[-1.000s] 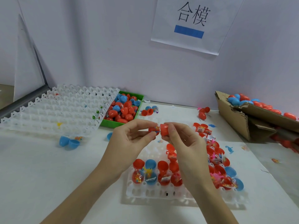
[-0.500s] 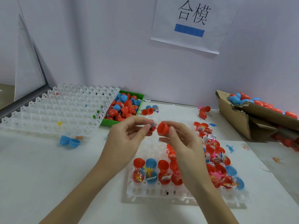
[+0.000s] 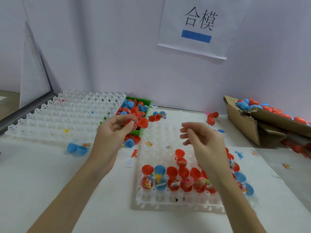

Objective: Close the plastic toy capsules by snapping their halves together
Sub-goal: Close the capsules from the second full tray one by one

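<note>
My left hand [image 3: 114, 132] pinches an open red capsule [image 3: 140, 122] with a small toy bag in it, its hinged half hanging out to the right, just in front of the green bin. My right hand [image 3: 200, 140] hovers apart from it over the white tray [image 3: 176, 199], fingers loosely curled and holding nothing. Several open red and blue capsules [image 3: 173, 180] with toy bags sit in the tray's near rows; part of them is hidden by my right forearm.
A green bin [image 3: 139, 100] of capsule halves stands at the back. Left of it lies a large white tray [image 3: 58, 118]. A cardboard box [image 3: 252, 121] of closed capsules sits at the right. Loose capsules, among them a blue capsule [image 3: 76, 148], and small toys lie on the table.
The hands, together on the red capsule before, have parted. My right hand let go and moved right. My left hand carried the capsule left and away, toward the green bin.
</note>
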Available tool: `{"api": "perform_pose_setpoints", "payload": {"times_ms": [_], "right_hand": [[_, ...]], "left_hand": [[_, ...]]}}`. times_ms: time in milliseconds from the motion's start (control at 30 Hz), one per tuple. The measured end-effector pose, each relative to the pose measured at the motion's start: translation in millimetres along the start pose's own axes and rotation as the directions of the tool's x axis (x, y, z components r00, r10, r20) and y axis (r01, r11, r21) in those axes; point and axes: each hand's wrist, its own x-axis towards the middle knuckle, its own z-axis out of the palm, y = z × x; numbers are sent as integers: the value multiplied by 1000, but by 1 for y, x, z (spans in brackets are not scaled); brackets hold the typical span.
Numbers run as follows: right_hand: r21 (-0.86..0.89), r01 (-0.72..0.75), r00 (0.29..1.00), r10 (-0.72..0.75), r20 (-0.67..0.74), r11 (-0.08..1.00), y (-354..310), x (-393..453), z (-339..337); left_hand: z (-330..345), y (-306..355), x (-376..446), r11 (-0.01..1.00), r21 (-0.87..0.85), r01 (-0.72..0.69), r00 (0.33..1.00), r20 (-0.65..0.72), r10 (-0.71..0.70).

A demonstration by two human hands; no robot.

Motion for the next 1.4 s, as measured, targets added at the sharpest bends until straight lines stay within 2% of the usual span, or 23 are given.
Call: {"api": "perform_pose_setpoints", "payload": {"times_ms": [67, 133, 233, 333, 433, 500, 600, 667, 733, 800, 900, 1000, 1100, 1167, 1267, 1400], "right_hand": [[-113, -27, 996, 37, 82, 993, -4, 7, -7], [-233, 44, 974, 11, 227, 971, -13, 8, -1], [-344, 208, 875, -17, 484, 916, -33, -5, 36], [-508, 399, 766, 27, 642, 764, -42, -11, 85], [-677, 513, 718, 168, 675, 527, -46, -11, 115], [-697, 601, 696, 172, 697, 391, -47, -12, 126], [-658, 699, 654, 121, 746, 278, -47, -16, 130], [-637, 732, 640, 79, 765, 243, -44, -17, 129], [-649, 690, 679, 23, 733, 320, -42, -16, 123], [-634, 575, 759, -47, 650, 517, -41, -11, 107], [-492, 400, 841, -97, 532, 773, -39, -3, 70], [-332, 243, 915, -102, 390, 912, -30, 0, 35], [-215, 237, 969, -214, 124, 948, -17, 1, 17], [-206, 236, 972, -234, 34, 950, -10, 0, 14], [-239, 251, 968, -240, 74, 938, -4, -3, 18], [-322, 291, 953, -245, 177, 901, -1, -6, 19]], "left_hand": [[-3, 1, 2, 1000, -9, -20, 1000, -15, 20], [-6, 1, 4, 999, -11, -37, 999, -34, 37], [-6, 1, 5, 998, -1, -62, 997, -52, 62], [-5, 1, 2, 993, 26, -112, 992, -49, 113], [-3, 0, 0, 992, 14, -126, 991, -34, 126], [-1, -1, -1, 991, 6, -133, 991, -15, 133], [2, -1, -3, 991, 10, -135, 990, 29, 135], [3, 0, -4, 991, 23, -134, 990, 56, 133], [4, 1, -6, 987, 50, -155, 985, 82, 151], [5, 1, -7, 979, 94, -183, 980, 92, 175], [6, 0, -8, 956, 192, -221, 974, 93, 206], [9, -3, -10, 918, 304, -255, 965, 145, 220], [13, -4, -15, 870, 373, -322, 941, 227, 251], [17, -3, -20, 841, 387, -378, 912, 311, 267], [23, -2, -28, 810, 398, -431, 871, 417, 259], [28, -3, -32, 820, 386, -422, 873, 418, 252]]}}
